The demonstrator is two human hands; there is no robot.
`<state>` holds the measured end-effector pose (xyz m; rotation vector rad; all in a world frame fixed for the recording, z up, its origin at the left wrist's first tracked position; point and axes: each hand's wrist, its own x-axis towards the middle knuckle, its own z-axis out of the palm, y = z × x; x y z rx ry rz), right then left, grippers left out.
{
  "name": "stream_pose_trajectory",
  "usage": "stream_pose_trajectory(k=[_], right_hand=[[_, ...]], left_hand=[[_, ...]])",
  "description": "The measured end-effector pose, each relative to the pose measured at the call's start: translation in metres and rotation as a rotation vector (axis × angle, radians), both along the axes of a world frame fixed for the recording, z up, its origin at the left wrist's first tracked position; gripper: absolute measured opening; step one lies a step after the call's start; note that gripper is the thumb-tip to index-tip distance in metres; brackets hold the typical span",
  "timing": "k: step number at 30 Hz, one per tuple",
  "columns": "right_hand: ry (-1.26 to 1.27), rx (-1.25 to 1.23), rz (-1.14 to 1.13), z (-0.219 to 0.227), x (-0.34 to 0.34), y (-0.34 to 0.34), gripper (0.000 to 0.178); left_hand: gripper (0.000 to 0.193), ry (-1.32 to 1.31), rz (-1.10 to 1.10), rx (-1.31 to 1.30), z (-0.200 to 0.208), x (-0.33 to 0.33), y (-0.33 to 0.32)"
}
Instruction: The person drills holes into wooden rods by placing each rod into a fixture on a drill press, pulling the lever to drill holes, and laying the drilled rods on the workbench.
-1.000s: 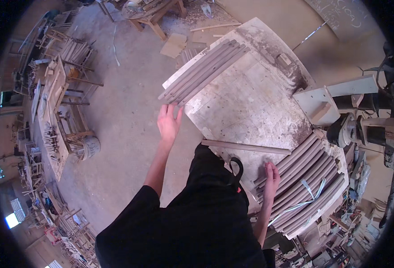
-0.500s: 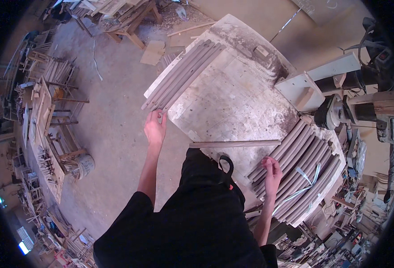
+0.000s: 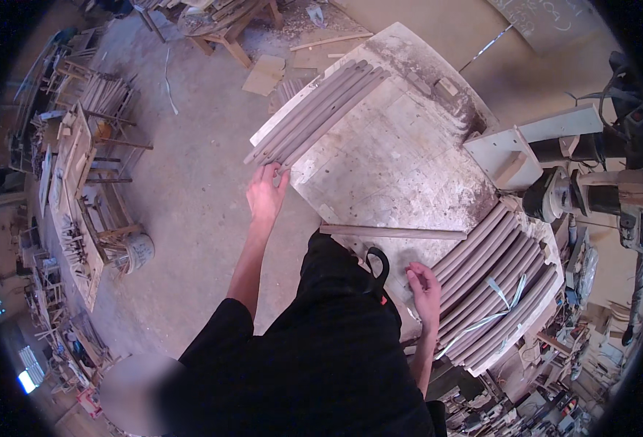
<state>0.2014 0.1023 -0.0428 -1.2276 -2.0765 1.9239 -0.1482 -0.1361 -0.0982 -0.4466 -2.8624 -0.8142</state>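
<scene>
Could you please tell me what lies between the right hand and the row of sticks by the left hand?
In the head view, a single stick and dusty tabletop lie between the right hand and that row of sticks.

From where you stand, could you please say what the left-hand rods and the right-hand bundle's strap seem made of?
Rods: probably wood, matt, judging by their dull grey-brown surfaces. Strap: possibly plastic, slightly shiny, given its pale, flat, ribbon-like ends.

Pale handwritten letters and digits [image 3: 549, 14] in slanting rows, on a grey board [image 3: 547, 35], beyond the far right side of the dusty worktable [image 3: 401, 149], too blurred to read in full
</scene>
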Motion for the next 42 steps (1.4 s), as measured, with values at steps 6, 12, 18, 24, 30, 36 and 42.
stream_pose_trajectory(k=[6, 12, 18, 24, 30, 36, 42], right_hand=[[-0.034, 0.053, 0.086, 0.009, -0.005, -0.001, 0.029], [-0.022, 0.102, -0.094, 0.023, 0.02, 0.021, 0.027], [0.052, 0.503, -0.514, 0.103, 0.051, 0.104, 0.03], [0.687, 0.867, -0.926, 0.24, 0.092, 0.22, 0.03], [0.862, 1.221, -0.985, 0.307, 0.104, 0.262, 0.053], [0.873, 1.601, -0.989, 0.305, 0.055, 0.277, 0.043], [-0.145, 1.957, -0.943, 0.37, 0.072, 0.413, 0.04]], left_hand=[[0.021, 0.053, -0.032, 0.032, -0.004, 0.0, 0.004], [0.029, -0.015, -0.503, 0.173, 0.016, 0.04, 0.022], [0.038, -0.234, -0.917, -0.068, 0.006, 0.068, 0.019], [0.025, -0.557, -0.833, 0.09, 0.075, 0.056, 0.023], [0.029, -0.5, -0.604, 0.69, 0.158, 0.035, 0.012], [0.038, -0.343, -0.753, 0.958, 0.188, 0.077, 0.069], [0.019, -0.483, -0.785, 0.98, 0.218, 0.143, 0.072]])
